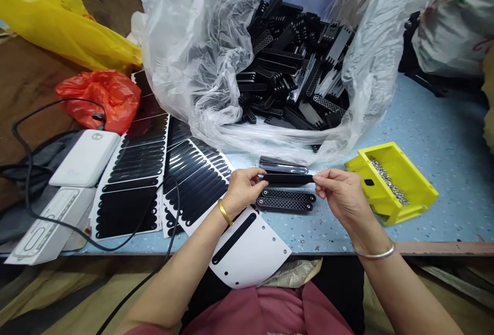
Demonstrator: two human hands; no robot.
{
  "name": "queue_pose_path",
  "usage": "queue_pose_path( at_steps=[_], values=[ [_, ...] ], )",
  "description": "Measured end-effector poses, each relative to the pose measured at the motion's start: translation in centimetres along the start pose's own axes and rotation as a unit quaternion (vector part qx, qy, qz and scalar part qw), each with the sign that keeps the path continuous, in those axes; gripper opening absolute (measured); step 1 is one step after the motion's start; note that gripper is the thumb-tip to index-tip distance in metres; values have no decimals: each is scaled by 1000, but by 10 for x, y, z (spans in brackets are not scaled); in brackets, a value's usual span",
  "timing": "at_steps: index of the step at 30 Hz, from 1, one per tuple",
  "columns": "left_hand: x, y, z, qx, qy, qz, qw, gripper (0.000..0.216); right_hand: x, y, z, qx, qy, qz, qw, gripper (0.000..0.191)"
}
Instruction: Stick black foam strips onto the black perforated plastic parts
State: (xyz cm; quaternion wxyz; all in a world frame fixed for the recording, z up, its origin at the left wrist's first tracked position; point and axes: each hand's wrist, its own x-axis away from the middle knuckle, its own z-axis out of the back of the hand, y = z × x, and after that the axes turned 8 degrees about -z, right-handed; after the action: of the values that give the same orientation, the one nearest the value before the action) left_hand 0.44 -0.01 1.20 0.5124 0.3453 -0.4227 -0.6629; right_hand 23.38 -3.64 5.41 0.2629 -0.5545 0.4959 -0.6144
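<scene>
The left hand (pixel 246 189) and right hand (pixel 339 190) pinch opposite ends of a black strip (pixel 289 178), fingertips covering both tips; its clearance above the tabletop (pixel 459 160) is unclear. A white sheet (pixel 257 258) overhangs the front edge, while bare surface lies right of the yellow bin (pixel 419 183).

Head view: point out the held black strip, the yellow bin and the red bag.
Held black strip (pixel 290 179), head view: middle of its length.
Yellow bin (pixel 375 197), head view: its outer side wall.
Red bag (pixel 107 88), head view: its crumpled middle.
</scene>
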Motion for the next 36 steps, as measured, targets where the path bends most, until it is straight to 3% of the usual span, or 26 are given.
queue_pose_path(
  at_steps=[6, 25, 36],
  values=[
    [1, -7, 0, 3, -6, -10, 1000, 34, -5, 4, 1, -13, 2, -2, 1000, 19],
    [3, -5, -3, -8, 11, -21, 1000, 28, -9, 11, 3, 11, 12, -18, 1000, 20],
    [1, 1, -4, -85, 19, -46, 995, 18, -14, 14, 4, 11, 10, -10, 1000, 21]
  ],
)
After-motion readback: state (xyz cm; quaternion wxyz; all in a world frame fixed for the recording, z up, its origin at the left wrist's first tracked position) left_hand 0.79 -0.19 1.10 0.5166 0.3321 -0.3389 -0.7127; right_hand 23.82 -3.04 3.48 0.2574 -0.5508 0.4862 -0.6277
